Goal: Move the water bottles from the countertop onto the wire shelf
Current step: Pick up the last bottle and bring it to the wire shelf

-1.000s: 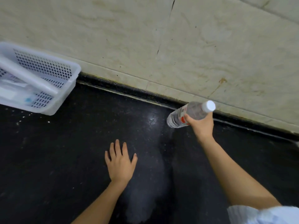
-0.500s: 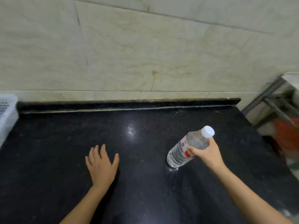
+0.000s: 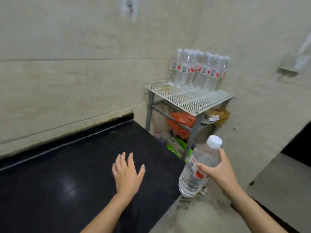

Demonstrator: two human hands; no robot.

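Now my right hand (image 3: 218,174) grips the bottle (image 3: 196,172) past the counter's (image 3: 58,174) edge, tilted, cap up and to the right; my left hand (image 3: 127,174) rests flat on the counter, fingers spread.

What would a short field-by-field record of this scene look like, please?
right hand: grips the held bottle around its middle; the bottle is tilted with its white cap uppermost
left hand: open, fingers spread, on or just above the countertop
wire shelf: stands beyond the countertop's far end, against the wall
shelved bottles: upright cluster at the back of the top tier
under the shelf: red bag and other clutter
task state: held bottle not yet on the shelf
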